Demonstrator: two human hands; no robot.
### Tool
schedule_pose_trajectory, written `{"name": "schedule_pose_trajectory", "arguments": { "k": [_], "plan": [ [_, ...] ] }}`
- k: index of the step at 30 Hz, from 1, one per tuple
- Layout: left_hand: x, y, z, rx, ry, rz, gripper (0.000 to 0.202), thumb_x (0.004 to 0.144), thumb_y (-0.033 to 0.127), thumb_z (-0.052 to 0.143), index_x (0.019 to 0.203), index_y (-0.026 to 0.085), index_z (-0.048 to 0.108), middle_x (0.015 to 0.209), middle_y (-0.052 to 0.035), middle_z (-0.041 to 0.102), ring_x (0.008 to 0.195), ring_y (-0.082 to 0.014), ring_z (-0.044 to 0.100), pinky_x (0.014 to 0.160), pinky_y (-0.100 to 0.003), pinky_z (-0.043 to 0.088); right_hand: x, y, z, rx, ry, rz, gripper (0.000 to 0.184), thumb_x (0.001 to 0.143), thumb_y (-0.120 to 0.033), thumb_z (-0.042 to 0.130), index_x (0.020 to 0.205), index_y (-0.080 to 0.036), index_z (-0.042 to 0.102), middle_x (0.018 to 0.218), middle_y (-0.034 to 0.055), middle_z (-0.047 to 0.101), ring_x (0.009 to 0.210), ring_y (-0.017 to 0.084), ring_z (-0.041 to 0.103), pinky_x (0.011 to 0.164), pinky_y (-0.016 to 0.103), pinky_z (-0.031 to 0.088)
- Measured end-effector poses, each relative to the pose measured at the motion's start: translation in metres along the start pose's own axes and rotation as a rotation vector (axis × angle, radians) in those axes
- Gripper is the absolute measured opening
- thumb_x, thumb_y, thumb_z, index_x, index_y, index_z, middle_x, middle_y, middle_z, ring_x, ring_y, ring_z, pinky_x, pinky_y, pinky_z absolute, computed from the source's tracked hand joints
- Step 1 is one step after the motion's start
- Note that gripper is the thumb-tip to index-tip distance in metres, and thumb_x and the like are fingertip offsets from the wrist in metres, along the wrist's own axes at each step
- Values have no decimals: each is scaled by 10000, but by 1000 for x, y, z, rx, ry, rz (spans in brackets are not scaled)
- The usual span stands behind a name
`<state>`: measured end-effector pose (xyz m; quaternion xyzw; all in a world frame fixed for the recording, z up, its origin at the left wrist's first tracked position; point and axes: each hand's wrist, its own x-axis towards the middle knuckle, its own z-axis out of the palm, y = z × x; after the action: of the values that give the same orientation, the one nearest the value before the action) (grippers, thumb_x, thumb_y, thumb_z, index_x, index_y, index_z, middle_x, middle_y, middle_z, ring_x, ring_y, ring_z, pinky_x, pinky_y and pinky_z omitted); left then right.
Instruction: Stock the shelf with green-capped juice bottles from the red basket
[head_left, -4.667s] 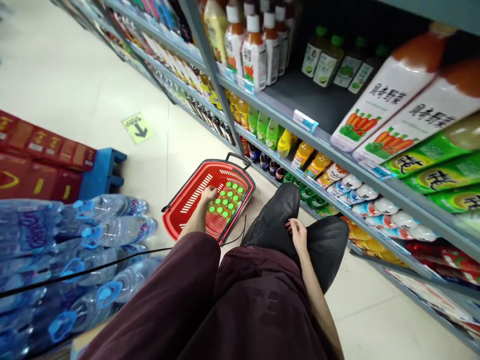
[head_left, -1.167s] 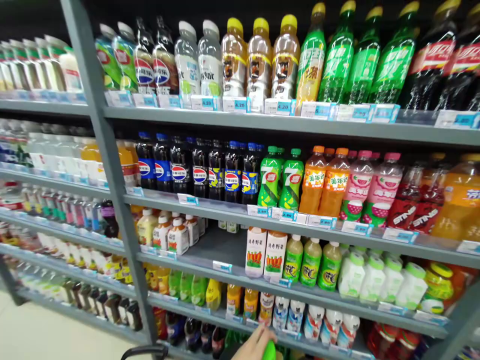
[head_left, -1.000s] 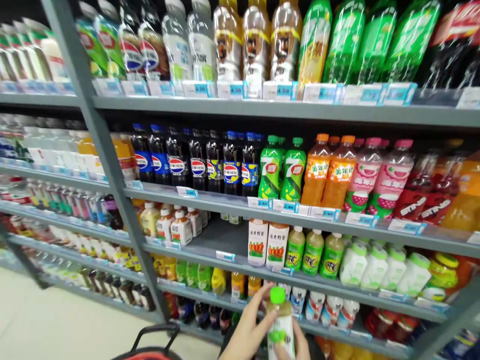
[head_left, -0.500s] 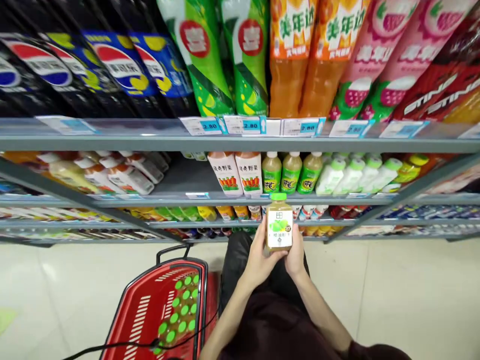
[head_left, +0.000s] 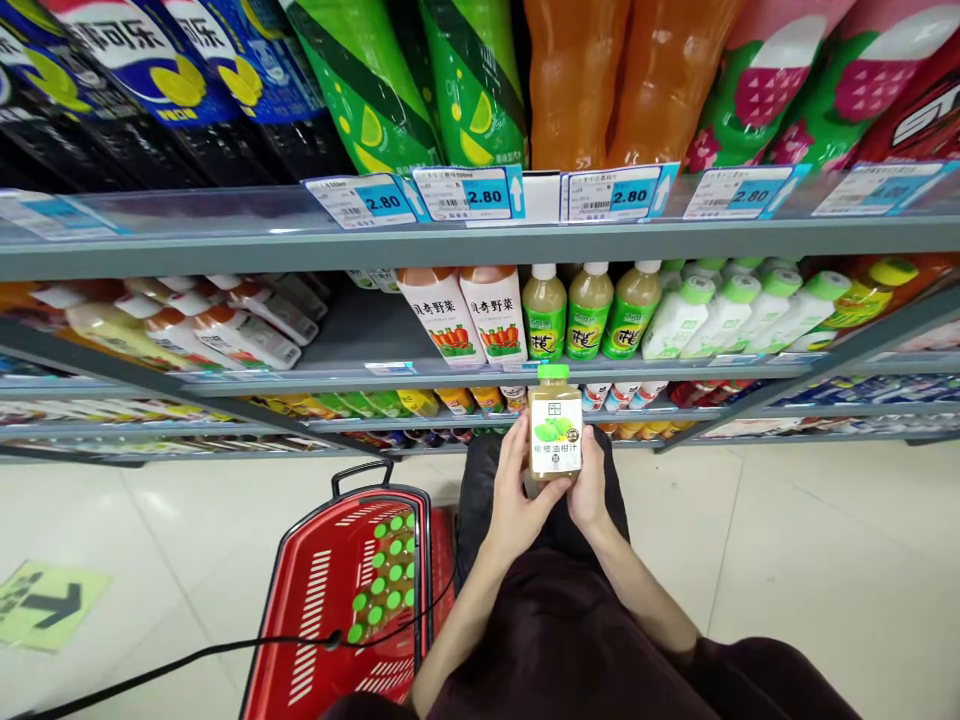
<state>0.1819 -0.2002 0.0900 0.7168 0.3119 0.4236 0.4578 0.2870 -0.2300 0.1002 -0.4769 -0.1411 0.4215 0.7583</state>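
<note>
A shelf is standing close before a held bottle.
The shelf's front edge is showing just beyond the bottle's green cap; careless lifting could be knocking them together. To the left, a basket is sitting on the floor, a cord crossing it and perhaps posing a snag. The left hand and right hand are grasping the bottle's sides, near the front edge's middle; should this grip be slackening, it could be dropping.

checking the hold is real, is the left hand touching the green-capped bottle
Touching. The head view shows it plainly: the left hand lies against the green-capped bottle, fingers along its left side and thumb at its base.
</note>
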Motion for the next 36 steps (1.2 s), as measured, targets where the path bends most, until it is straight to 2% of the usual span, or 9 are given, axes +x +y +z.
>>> {"name": "schedule_pose_trajectory", "arguments": {
  "k": [5,9,15,23,27,31,36],
  "plan": [
    [2,7,2,7,22,27,777,895,381,749,1575,312,379,1644,-120,338,1521,-316,358,1151,-441,472,1,0,-2,4,25,37,595,880,-728,579,1026,-166,709,965,91,805,886,284,765,720,384,628],
    [0,8,3,0,34,39,747,899,353,748,1558,299,401,1637,-132,348,1510,-320,378,1126,-442,496,0,0,-3,-2,23,47,583,895,-714,567,1053,-172,709,951,83,803,904,283,766,711,379,639],
    [-5,10,2,21,63,126,410,908,279,739,1294,266,601,1637,-117,346,1469,-312,442,1149,-501,465,-5,0,0,8,8,75,598,886,-721,564,1062,-166,700,881,75,796,800,269,770,646,374,645],
    [-3,18,1,62,61,172,196,931,273,706,1109,217,647,1615,-119,366,1407,-289,504,1104,-480,501,-6,3,-3,11,-17,70,580,910,-702,541,1053,-163,698,940,98,792,929,290,756,728,392,634],
    [-4,18,5,88,73,158,294,904,235,729,1176,229,616,1586,-124,401,1464,-301,442,1151,-499,453,-5,2,-6,-25,-25,-51,500,956,-626,538,1138,-181,677,1068,88,772,962,258,735,820,377,604],
    [-7,11,11,57,104,83,433,864,234,762,1250,239,565,1577,-142,406,1468,-303,443,1161,-476,446,-5,-3,-5,-92,-45,-172,413,940,-529,637,1239,-244,622,1202,55,725,1044,230,702,883,344,567],
    [-10,3,13,-31,154,25,564,879,248,740,1390,266,503,1581,-140,401,1454,-283,457,1159,-435,444,-12,-10,0,-121,-162,-194,527,874,-474,754,1302,-282,516,1194,54,715,1021,232,702,855,349,572]
  ]
}}
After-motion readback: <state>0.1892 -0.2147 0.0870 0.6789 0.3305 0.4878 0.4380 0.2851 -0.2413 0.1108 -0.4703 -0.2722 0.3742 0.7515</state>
